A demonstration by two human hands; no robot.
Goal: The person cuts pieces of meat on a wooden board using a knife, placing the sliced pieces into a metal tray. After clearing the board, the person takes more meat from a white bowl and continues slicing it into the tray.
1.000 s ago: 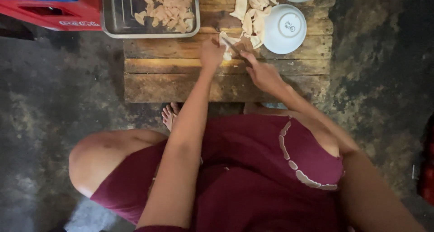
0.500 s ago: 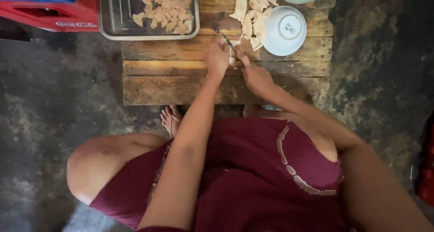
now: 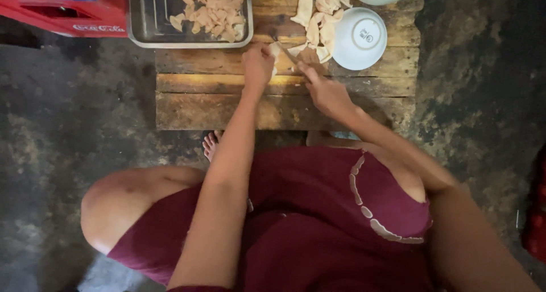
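Two bare hands meet over a low board of wooden planks [image 3: 227, 107] on the dark floor, as I see it from the head camera. The left hand [image 3: 257, 64] is curled, its fingers pressing a pale piece of food [image 3: 275, 49] onto the wood. The right hand [image 3: 327, 93] is closed around a knife [image 3: 289, 55], whose thin blade angles up and left to that same piece. Just beyond lies one heap of uncut pale pieces [image 3: 318, 16], touching one overturned white bowl [image 3: 359, 38]. One metal tray [image 3: 145, 19] holds many cut bits, too many for me to count. One red crate [image 3: 62, 10] stands left of the tray.
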